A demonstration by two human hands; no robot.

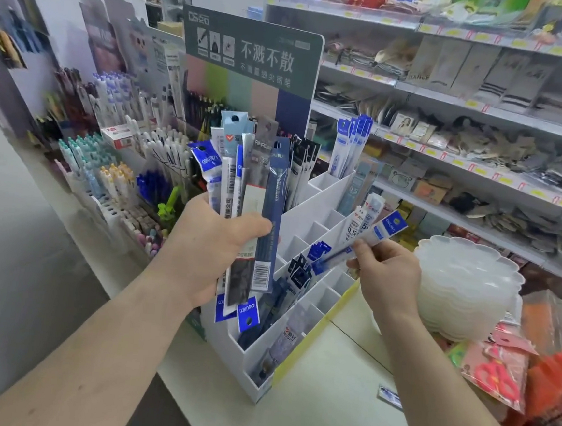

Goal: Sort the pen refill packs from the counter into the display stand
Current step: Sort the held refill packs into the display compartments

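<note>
Pen refill packs (241, 189), light, thin and probably slippery, are best pinched near the stiff card end: the left hand (208, 250) grips a bundle, the right hand (386, 276) pinches one pack (369, 237) above the display stand (320, 216).

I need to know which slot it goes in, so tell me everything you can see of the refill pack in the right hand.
The refill pack is a long, slim clear sleeve with a blue header card bearing white lettering and a round hang hole. It tilts up to the right, header uppermost, pinched near its middle by the right hand, its lower end over the white display stand above a slot of similar blue-headed packs.
</note>
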